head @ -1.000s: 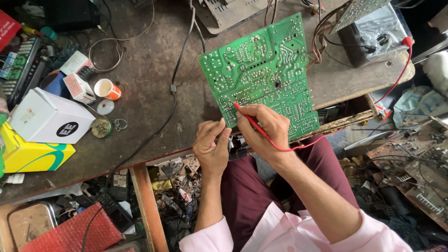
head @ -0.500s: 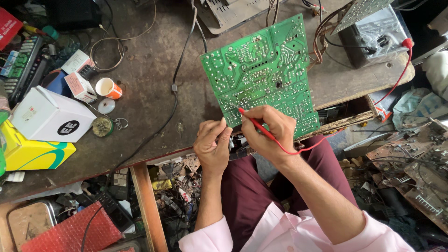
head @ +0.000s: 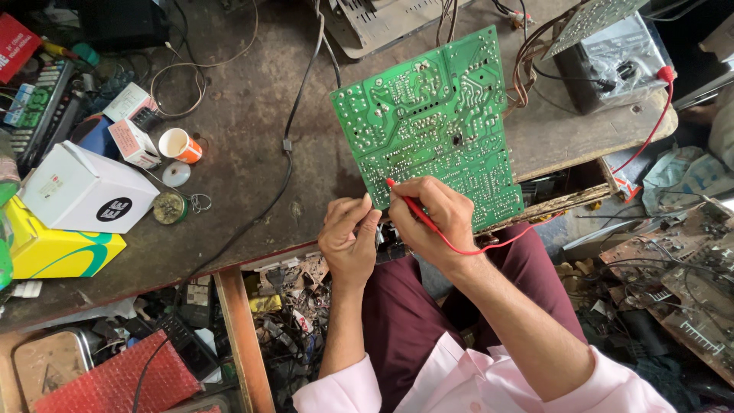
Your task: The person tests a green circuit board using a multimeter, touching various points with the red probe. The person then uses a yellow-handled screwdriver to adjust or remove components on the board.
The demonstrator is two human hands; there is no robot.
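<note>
Green circuit boards: one
Red test probes: one
Hands: two, left and right
White boxes: one
Yellow boxes: one

Electronics repair workshop: circuit board, scrap boards, cluttered workbench.

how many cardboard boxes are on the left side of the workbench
3, maybe more hidden in clutter: a white box, a yellow box below it, and a small white-and-red box beside the cup.

Green circuit board, solder side up, tilted at the workbench's near edge; red probe tip touching its lower left corner.
</note>
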